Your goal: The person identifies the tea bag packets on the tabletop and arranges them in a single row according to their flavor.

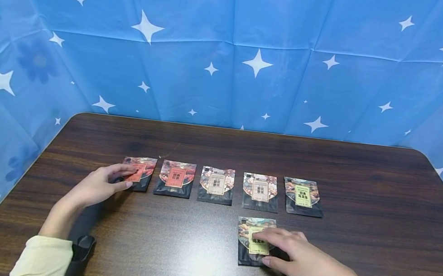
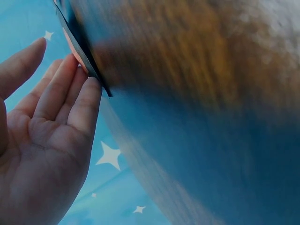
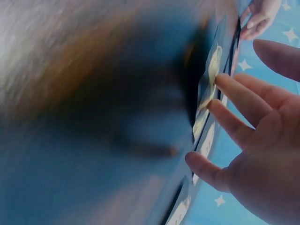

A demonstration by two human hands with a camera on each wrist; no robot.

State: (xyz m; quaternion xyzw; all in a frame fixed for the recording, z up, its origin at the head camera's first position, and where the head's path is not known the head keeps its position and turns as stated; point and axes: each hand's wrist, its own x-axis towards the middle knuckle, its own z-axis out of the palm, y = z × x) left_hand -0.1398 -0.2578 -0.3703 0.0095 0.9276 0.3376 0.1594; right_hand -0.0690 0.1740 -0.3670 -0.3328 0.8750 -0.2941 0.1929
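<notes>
Several flat tea packets lie on the table in a row. My left hand has its fingertips on the leftmost red-labelled packet, fingers stretched out; the left wrist view shows that packet edge-on against the fingertips. A second red-labelled packet lies just right of it, followed by two beige-labelled packets and a green-labelled packet. Nearer the person, another green-labelled packet lies below the row. On it rest the extended fingertips of my right hand, thumb by its lower right side.
The packets lie on a dark wood-grain table with rounded far corners. A blue cloth with white stars hangs behind and at both sides. On the left wrist sits a black strap device. Glare brightens the table's near middle.
</notes>
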